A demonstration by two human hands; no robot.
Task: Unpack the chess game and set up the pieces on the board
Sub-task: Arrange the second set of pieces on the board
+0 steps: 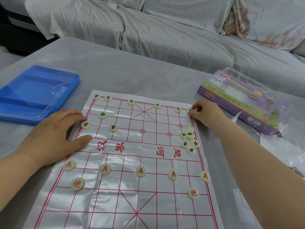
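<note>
The right hand (206,113) is pinching what looks like a black piece (189,110) at the one-o'clock corner of the board (125,204). The left hand (54,134) is lying flat, pressing the nine-o'clock edge. The red soldiers (140,171) and cannons (77,184) are sitting placed, while a loose black cluster (188,139) at three o'clock is awaiting placement.

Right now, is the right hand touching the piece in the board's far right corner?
Touching. The head view shows the right hand pinching the corner piece and partly hiding it.
</note>
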